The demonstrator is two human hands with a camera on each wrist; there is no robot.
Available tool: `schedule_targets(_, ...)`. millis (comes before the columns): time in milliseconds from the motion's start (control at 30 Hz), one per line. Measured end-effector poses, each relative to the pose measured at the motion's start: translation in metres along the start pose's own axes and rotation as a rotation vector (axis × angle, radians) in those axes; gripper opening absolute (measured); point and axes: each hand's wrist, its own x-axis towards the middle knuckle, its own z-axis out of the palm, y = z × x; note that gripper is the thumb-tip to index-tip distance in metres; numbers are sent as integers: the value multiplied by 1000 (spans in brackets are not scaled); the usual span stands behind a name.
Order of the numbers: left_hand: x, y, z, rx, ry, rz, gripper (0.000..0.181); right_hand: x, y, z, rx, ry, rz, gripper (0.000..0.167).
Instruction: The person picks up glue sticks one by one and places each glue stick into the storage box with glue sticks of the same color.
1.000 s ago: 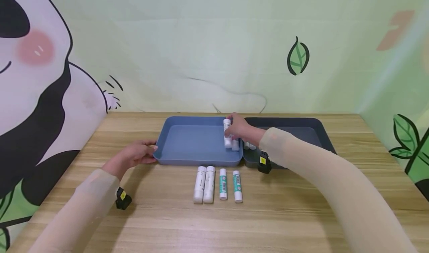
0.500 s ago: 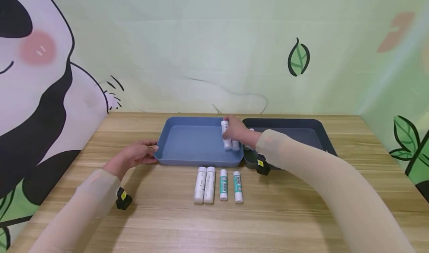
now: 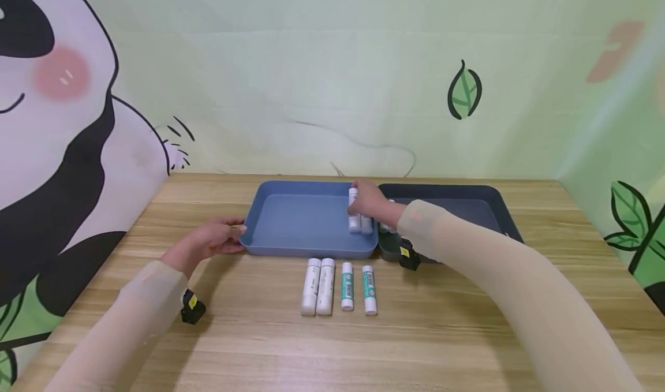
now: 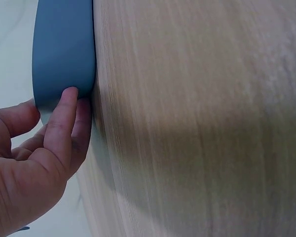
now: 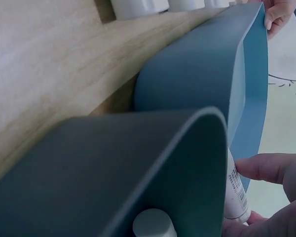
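My left hand [image 3: 215, 239] grips the left end of the blue tray [image 3: 306, 252], thumb at the rim and fingers against the outer wall. Inside that tray, at its right end, my right hand [image 3: 371, 200] pinches a white glue stick [image 3: 354, 221]; printed marks show on it in the right wrist view. Close beside it lies a second white stick [image 3: 366, 226], partly covered by the hand. Just right of the blue tray, the dark grey tray [image 3: 467, 191] holds a couple of white sticks [image 3: 392, 227] at its left end, largely behind my wrist.
In front of the blue tray, two larger white sticks [image 3: 318, 288] lie side by side on the wooden table [image 3: 249, 346]. To their right are two smaller glue sticks with green labels [image 3: 347, 287]. A wall with printed figures [image 3: 291, 80] rises behind the table.
My right hand shifted slightly left with the glue stick, then back right beside the other one in the blue tray. The left hand keeps its hold on the tray.
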Motion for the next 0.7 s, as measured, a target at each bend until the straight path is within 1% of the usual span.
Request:
schedule_targets(100,0,1,0,0,6,-5,60,2,0,0,-21,-9,2,69)
schedule_targets(300,-1,1,0,0,-3,-2,60,1,0,1,-117,-41,-19,69)
schedule_targets(400,1,0,-1,7,-4,-1,60,0,0,0,-126,-48,-31,69)
schedule_targets(433,2,0,-1,6,-5,0,60,-1,0,-1,-111,-54,-29,68)
schedule_targets(533,3,-1,-1,8,-8,1,60,-6,0,-6,-11,-73,-12,67)
schedule_targets(633,2,-1,0,1,-9,4,60,-11,-1,-15,135,-99,24,65)
schedule_targets(700,1,-2,0,-1,-8,7,60,-14,-1,-21,203,-108,36,63)
